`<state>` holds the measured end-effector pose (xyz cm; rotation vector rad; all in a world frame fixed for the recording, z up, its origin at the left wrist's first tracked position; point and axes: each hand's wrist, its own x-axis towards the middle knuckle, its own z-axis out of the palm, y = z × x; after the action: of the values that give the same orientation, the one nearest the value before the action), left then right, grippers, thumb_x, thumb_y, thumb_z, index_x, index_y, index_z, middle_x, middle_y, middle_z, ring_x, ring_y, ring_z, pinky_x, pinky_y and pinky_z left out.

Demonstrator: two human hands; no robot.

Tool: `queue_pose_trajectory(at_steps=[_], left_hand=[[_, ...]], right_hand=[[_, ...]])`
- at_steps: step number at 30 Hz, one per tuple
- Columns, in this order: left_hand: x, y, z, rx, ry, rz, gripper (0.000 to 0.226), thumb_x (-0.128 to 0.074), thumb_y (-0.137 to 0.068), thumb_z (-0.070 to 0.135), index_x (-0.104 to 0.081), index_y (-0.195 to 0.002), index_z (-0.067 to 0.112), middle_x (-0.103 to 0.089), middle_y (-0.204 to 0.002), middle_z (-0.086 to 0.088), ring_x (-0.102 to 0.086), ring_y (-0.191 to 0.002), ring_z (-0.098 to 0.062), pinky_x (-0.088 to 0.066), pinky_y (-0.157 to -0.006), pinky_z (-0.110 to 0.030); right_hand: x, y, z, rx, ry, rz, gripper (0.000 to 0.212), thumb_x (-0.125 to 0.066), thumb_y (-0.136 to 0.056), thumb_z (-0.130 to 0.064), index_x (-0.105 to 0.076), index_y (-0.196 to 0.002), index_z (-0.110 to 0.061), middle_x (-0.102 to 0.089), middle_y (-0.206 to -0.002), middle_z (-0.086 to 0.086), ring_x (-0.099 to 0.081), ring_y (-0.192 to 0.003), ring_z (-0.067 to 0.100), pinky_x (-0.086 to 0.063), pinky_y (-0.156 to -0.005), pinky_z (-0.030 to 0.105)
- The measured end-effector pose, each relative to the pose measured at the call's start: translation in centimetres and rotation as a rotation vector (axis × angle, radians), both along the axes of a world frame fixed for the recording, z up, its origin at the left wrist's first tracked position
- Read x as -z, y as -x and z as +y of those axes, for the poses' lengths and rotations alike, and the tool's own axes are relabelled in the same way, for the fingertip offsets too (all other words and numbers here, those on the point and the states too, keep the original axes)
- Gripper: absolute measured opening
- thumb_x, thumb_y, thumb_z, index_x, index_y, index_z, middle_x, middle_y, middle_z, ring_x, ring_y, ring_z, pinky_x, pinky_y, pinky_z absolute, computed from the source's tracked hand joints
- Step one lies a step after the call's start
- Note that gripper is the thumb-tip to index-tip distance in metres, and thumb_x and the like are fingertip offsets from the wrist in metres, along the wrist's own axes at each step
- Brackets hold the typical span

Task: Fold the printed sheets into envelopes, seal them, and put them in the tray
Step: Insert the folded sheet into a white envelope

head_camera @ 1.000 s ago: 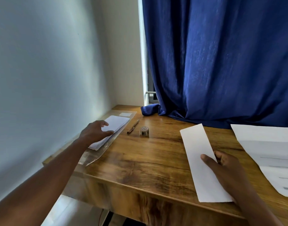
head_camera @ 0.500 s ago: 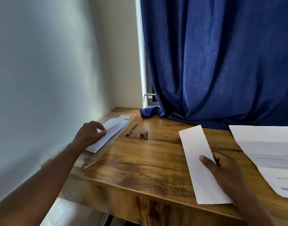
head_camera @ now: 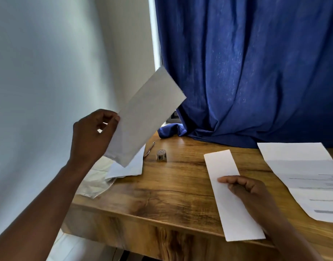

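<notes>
Envelope [head_camera: 147,117] pinched in your left hand [head_camera: 90,134] above the folded sheet [head_camera: 231,196] — your right hand [head_camera: 250,191], fingers loosely curled, rests on the sheet — so open the envelope's mouth before sliding it in.

Wooden desk [head_camera: 177,187] is being seen w/ a glossy grain top, pushed into the corner by a pale wall [head_camera: 45,72]. Blue curtain [head_camera: 256,68] is hanging behind, its hem lying bunched on the desk's far edge. A pen [head_camera: 149,150] is lying near a small roll [head_camera: 161,155], prob. tape, both sitting apart, just beside each other.
</notes>
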<state>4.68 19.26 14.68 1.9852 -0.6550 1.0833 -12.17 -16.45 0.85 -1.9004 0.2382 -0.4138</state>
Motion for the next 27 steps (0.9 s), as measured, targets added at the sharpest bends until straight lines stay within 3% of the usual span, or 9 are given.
queue_pose_trajectory(at_steps=[8,10,12,14,16,17,20,23,27], left_hand=[[0.5,1.9,-5.5,0.222,0.295,0.135,0.008,-0.065,-0.098,0.029,-0.073,-0.097,0.031,-0.072,-0.088,0.03,-0.066,-0.083,0.006,-0.048,-0.078,-0.011],[1.5,3.0,-7.4,0.313,0.514,0.244,0.011,-0.066,-0.099,0.024,-0.073,-0.097,0.031,-0.074,-0.091,0.021,-0.066,-0.089,0.0,-0.05,-0.086,-0.019],[2.7,4.4,-9.3,0.393,0.787,0.382,0.009,-0.066,-0.101,0.023,-0.074,-0.099,0.025,-0.073,-0.097,0.008,-0.066,-0.094,-0.013,-0.055,-0.095,-0.038],[4.1,6.7,-11.2,0.481,1.003,0.541,0.009,-0.063,-0.103,0.026,-0.071,-0.102,0.022,-0.071,-0.088,0.006,-0.066,-0.08,-0.013,-0.062,-0.082,-0.037],[5.5,9.4,-13.0,0.603,1.136,0.666,0.01,-0.061,-0.104,0.026,-0.068,-0.106,0.019,-0.072,-0.08,0.011,-0.064,-0.067,-0.004,-0.056,-0.058,-0.019],[6.2,10.8,-14.0,0.673,1.184,0.716,0.012,-0.06,-0.103,0.024,-0.066,-0.112,0.017,-0.075,-0.087,0.009,-0.069,-0.074,-0.005,-0.056,-0.058,-0.017],[8.6,14.4,-16.4,0.801,1.298,0.837,0.04,-0.061,-0.098,0.016,-0.058,-0.138,0.018,-0.075,-0.121,-0.006,-0.074,-0.108,-0.021,-0.063,-0.079,-0.033],[10.0,16.6,-17.5,0.819,1.396,0.99,0.046,-0.066,-0.091,0.015,-0.059,-0.135,0.023,-0.076,-0.121,-0.008,-0.075,-0.108,-0.026,-0.064,-0.075,-0.036],[11.0,17.0,-17.1,0.792,1.307,1.18,0.043,-0.071,-0.085,0.014,-0.062,-0.126,0.021,-0.078,-0.111,-0.013,-0.078,-0.095,-0.029,-0.064,-0.065,-0.04]], right_hand=[[-0.8,0.6,0.5,0.002,-0.047,0.019,0.027,-0.061,-0.101,-0.025,-0.08,-0.092,-0.042,-0.064,-0.108,-0.033,-0.065,-0.086,-0.004,-0.044,-0.058,-0.001],[-1.5,1.0,1.0,-0.017,-0.081,0.016,0.013,-0.069,-0.091,-0.042,-0.081,-0.09,-0.047,-0.071,-0.099,-0.032,-0.066,-0.085,-0.01,-0.048,-0.059,0.003],[-2.1,1.6,1.4,-0.085,-0.134,0.007,0.023,-0.072,-0.077,-0.064,-0.079,-0.094,-0.051,-0.073,-0.099,-0.032,-0.071,-0.085,-0.003,-0.052,-0.06,0.008],[-2.4,1.9,1.7,-0.14,-0.13,-0.007,0.038,-0.073,-0.073,-0.074,-0.079,-0.1,-0.049,-0.072,-0.106,-0.032,-0.071,-0.089,-0.002,-0.053,-0.064,0.01],[-2.7,2.4,1.8,-0.187,-0.099,-0.032,0.046,-0.069,-0.068,-0.074,-0.078,-0.105,-0.049,-0.07,-0.114,-0.033,-0.068,-0.098,-0.006,-0.054,-0.072,0.012],[-2.8,2.6,1.8,-0.203,-0.103,-0.047,0.047,-0.068,-0.068,-0.073,-0.077,-0.107,-0.049,-0.07,-0.116,-0.032,-0.067,-0.102,-0.005,-0.055,-0.076,0.014],[-3.0,3.1,1.8,-0.25,-0.202,-0.083,0.043,-0.065,-0.08,-0.062,-0.079,-0.11,-0.036,-0.075,-0.116,-0.014,-0.072,-0.102,0.009,-0.057,-0.077,0.019],[-3.0,3.7,1.7,-0.231,-0.303,-0.09,0.038,-0.066,-0.09,-0.053,-0.079,-0.099,-0.019,-0.077,-0.106,0.01,-0.075,-0.089,0.03,-0.059,-0.07,0.029],[-3.2,3.4,1.1,-0.111,-0.377,-0.033,0.037,-0.072,-0.086,-0.044,-0.078,-0.093,-0.008,-0.078,-0.1,0.014,-0.075,-0.083,0.03,-0.059,-0.067,0.03]])
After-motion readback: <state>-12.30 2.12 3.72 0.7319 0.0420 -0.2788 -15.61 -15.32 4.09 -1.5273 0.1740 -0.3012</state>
